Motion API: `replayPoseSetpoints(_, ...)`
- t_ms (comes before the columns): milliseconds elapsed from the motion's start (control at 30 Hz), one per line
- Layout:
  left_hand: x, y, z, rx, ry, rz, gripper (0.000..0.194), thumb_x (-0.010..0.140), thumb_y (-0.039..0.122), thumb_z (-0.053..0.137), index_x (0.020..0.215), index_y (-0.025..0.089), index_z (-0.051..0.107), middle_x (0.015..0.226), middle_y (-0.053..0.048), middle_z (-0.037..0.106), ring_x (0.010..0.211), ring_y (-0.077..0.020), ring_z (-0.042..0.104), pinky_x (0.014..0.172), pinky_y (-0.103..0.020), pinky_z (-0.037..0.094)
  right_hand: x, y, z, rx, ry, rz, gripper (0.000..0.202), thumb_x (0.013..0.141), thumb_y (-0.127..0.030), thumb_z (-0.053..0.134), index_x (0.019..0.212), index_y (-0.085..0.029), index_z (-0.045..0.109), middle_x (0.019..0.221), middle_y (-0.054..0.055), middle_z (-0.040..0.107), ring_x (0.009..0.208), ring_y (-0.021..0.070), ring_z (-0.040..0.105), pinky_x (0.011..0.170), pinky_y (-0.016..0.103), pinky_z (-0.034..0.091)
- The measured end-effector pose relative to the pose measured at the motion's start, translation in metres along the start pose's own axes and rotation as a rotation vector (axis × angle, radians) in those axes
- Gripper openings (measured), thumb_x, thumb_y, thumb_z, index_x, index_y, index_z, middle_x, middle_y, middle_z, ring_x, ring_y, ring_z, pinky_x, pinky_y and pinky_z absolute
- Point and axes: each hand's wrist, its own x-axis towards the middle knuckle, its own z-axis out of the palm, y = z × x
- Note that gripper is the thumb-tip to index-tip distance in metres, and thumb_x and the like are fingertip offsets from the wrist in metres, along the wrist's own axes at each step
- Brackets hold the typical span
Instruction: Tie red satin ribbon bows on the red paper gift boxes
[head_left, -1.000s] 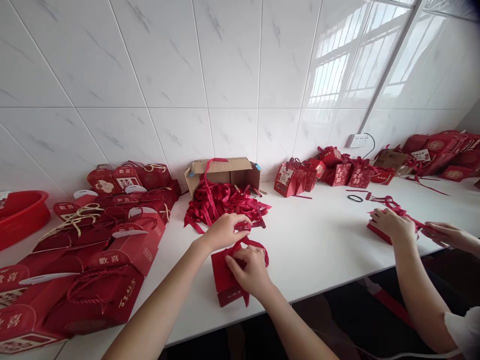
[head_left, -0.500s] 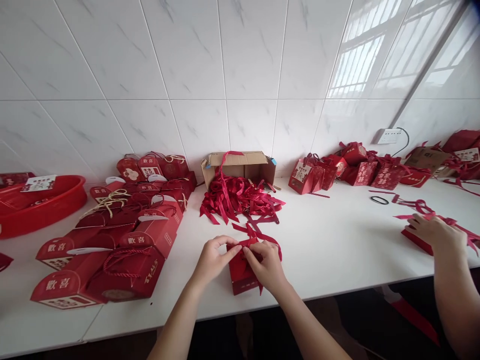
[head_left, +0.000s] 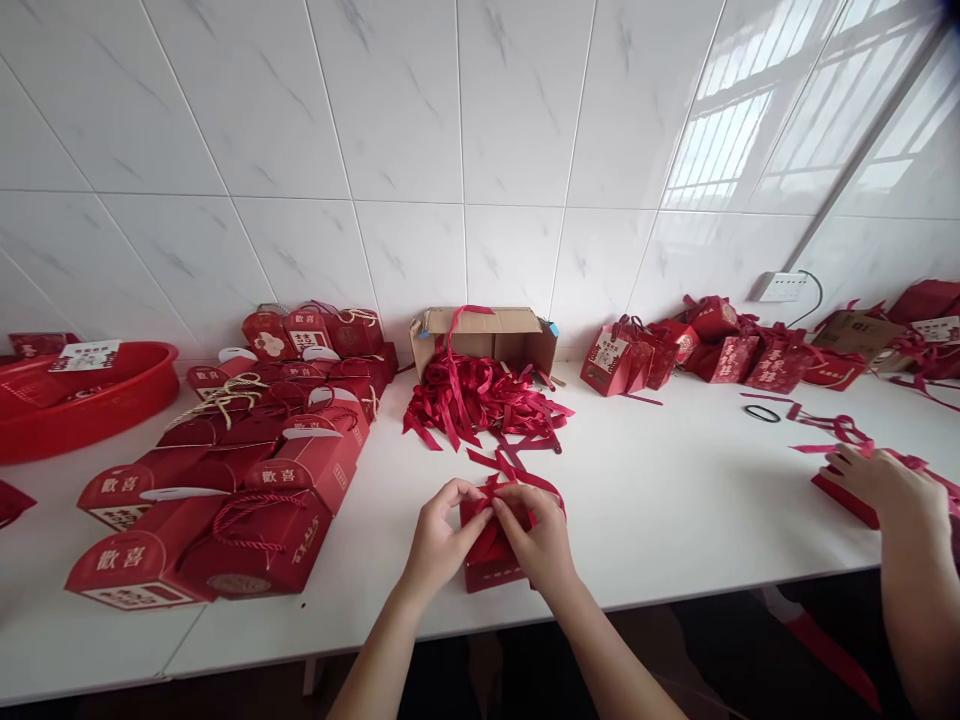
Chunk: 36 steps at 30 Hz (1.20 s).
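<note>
In front of me on the table lies a small red gift box [head_left: 491, 576]. Over its top my left hand [head_left: 448, 528] and my right hand [head_left: 534, 530] meet, thumbs and fingertips pinched together. Between them is a red ribbon [head_left: 517, 468], its tails spreading behind and to the right of the box. My fingers cover the spot where the ribbon strands cross, so a knot there cannot be made out.
Red gift boxes [head_left: 247, 545] with cord handles fill the left, beside a red basin [head_left: 97, 415]. Behind my hands, loose ribbons [head_left: 487, 400] spill from a cardboard box [head_left: 517, 325]. At right, a co-worker's hand [head_left: 877, 485] rests on another red box. Red bags [head_left: 720, 350] line the wall.
Both hands stay pinched at the ribbon and have drawn closer together. A ribbon tail that hung over the box's right front no longer shows. The view has shifted slightly.
</note>
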Motion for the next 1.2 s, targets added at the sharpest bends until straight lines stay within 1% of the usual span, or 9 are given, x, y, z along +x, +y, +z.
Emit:
replayPoseSetpoints(167,0.0,-0.005,0.006,-0.064,0.067,0.0,0.011,0.079,0.025,0.06,0.074,0.02,0.052,0.081,-0.002,0.064,0.086,-0.0183,0.062,0.083,-0.031,0.048,-0.004,0.005,-0.001,-0.076,-0.015,-0.09,0.016,0.081,-0.028,0.061,0.094,-0.022,0.069,0.086,0.006,0.067,0.079,0.0208,0.062,0.073,0.035,0.051)
replayPoseSetpoints(300,-0.001,-0.007,0.007,-0.1,0.103,-0.022,0.016,0.079,0.029,0.062,0.072,0.02,0.051,0.081,-0.003,0.066,0.089,-0.02,0.063,0.083,-0.033,0.049,-0.005,0.011,0.0,-0.118,0.01,-0.116,0.015,0.084,-0.024,0.055,0.085,-0.022,0.07,0.08,0.006,0.059,0.075,0.0195,0.059,0.071,0.035,0.051)
replayPoseSetpoints(433,-0.001,-0.009,0.008,-0.155,0.088,-0.02,0.016,0.079,0.028,0.063,0.073,0.02,0.051,0.082,-0.003,0.066,0.089,-0.0194,0.064,0.085,-0.033,0.049,-0.006,0.01,0.0,-0.173,-0.036,-0.133,0.014,0.086,-0.022,0.051,0.086,-0.021,0.065,0.095,0.009,0.059,0.091,0.0226,0.056,0.083,0.041,0.047)
replayPoseSetpoints(600,0.001,-0.014,0.007,-0.224,0.057,-0.026,0.015,0.079,0.027,0.063,0.074,0.02,0.05,0.082,-0.003,0.066,0.093,-0.0196,0.063,0.087,-0.033,0.048,-0.002,0.005,-0.005,-0.125,-0.157,0.017,0.016,0.086,-0.029,0.053,0.078,-0.021,0.064,0.126,0.009,0.054,0.121,0.0291,0.045,0.1,0.051,0.033)
replayPoseSetpoints(767,0.006,-0.016,0.008,-0.254,0.05,-0.081,0.018,0.076,0.029,0.065,0.079,0.02,0.049,0.081,-0.002,0.063,0.085,-0.0179,0.064,0.082,-0.032,0.051,0.0,0.007,-0.006,0.102,-0.204,0.143,0.025,0.086,-0.039,0.055,0.073,-0.021,0.068,0.133,0.009,0.051,0.128,0.0289,0.041,0.102,0.048,0.035)
replayPoseSetpoints(867,0.003,-0.013,0.005,-0.191,0.083,-0.012,0.017,0.079,0.029,0.062,0.087,0.02,0.051,0.087,-0.003,0.062,0.091,-0.0183,0.063,0.086,-0.034,0.05,-0.002,0.009,-0.001,0.158,-0.128,0.189,0.027,0.084,-0.04,0.057,0.07,-0.02,0.067,0.132,0.011,0.052,0.126,0.0303,0.044,0.1,0.048,0.038)
replayPoseSetpoints(967,-0.004,-0.008,0.0,0.022,0.01,0.131,0.009,0.082,0.028,0.059,0.089,0.022,0.06,0.094,-0.006,0.062,0.099,-0.0204,0.059,0.091,-0.036,0.048,-0.005,0.01,0.003,0.178,-0.095,0.219,0.025,0.083,-0.041,0.058,0.073,-0.021,0.068,0.13,0.011,0.054,0.124,0.0301,0.046,0.101,0.049,0.037)
replayPoseSetpoints(1067,-0.009,-0.006,-0.002,0.139,-0.024,0.178,0.011,0.082,0.026,0.059,0.09,0.023,0.066,0.093,-0.006,0.065,0.097,-0.0213,0.06,0.087,-0.036,0.05,-0.006,0.007,-0.001,0.17,-0.114,0.242,0.025,0.083,-0.041,0.057,0.075,-0.021,0.07,0.128,0.01,0.056,0.123,0.0297,0.047,0.102,0.048,0.037)
replayPoseSetpoints(1200,-0.006,-0.007,-0.004,0.11,0.0,0.147,0.01,0.081,0.024,0.059,0.081,0.022,0.069,0.088,-0.006,0.068,0.092,-0.021,0.063,0.082,-0.034,0.052,-0.004,0.004,-0.022,0.089,-0.203,0.191,0.025,0.087,-0.037,0.05,0.087,-0.023,0.071,0.122,0.008,0.061,0.118,0.0276,0.051,0.097,0.045,0.041)
